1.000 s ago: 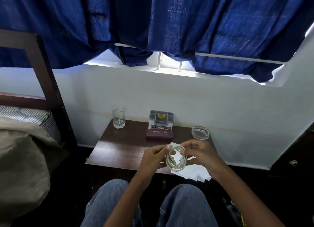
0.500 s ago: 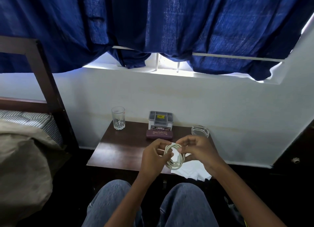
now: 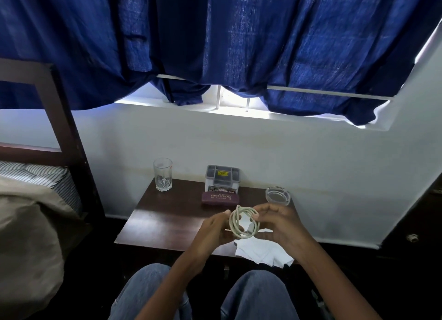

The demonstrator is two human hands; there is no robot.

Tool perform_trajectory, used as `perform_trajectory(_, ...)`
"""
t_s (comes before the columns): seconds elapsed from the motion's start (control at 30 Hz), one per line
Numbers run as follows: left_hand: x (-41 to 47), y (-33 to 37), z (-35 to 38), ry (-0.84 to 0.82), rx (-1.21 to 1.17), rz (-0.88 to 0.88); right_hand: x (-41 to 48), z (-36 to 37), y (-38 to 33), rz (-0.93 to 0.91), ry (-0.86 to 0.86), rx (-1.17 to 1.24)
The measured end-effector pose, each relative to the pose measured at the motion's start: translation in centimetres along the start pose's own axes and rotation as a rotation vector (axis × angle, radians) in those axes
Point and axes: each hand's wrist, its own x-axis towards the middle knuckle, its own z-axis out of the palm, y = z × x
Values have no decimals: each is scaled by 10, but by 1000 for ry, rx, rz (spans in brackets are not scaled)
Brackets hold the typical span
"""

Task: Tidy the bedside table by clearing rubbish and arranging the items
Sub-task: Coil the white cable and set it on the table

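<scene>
A coiled white cable (image 3: 235,220) hangs between both hands above the front of the dark wooden bedside table (image 3: 167,214). My left hand (image 3: 212,231) grips the coil's left side, and my right hand (image 3: 277,221) pinches its right side with curled fingers. Under the hands lies a crumpled white tissue (image 3: 263,251) at the table's front right edge. Farther back stand a drinking glass (image 3: 162,177), a small grey-lidded box (image 3: 223,178), a maroon spectacle case (image 3: 220,198) in front of it, and a clear glass ashtray (image 3: 278,195).
A bed with a dark wooden frame (image 3: 69,138) and beige cover (image 3: 28,236) lies at the left. A blue curtain (image 3: 215,44) hangs over the window above the white wall. My knees in jeans (image 3: 258,293) sit just before the table. Dark furniture (image 3: 416,226) stands at the right.
Both hands stayed together over the table's front, turning the cable coil slightly between them. The camera tilted down a little; the items on the table kept their places.
</scene>
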Motion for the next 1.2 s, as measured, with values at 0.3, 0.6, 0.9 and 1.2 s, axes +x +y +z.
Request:
perform_trajectory(0.3, 60, -9, -3, 75, 136, -129, 45, -33, 17, 97, 123, -2)
perform_trajectory(0.6, 172, -38, 29, 253, 30, -259, 158, -58, 53, 182, 389, 96)
perform_trajectory(0.9, 234, -70, 26, 372, -165, -357, 258, -64, 92, 173, 478, -162)
perform_trajectory(1.2, 236, -78, 30, 419, -345, -327, 269, -62, 113, 37, 517, -558)
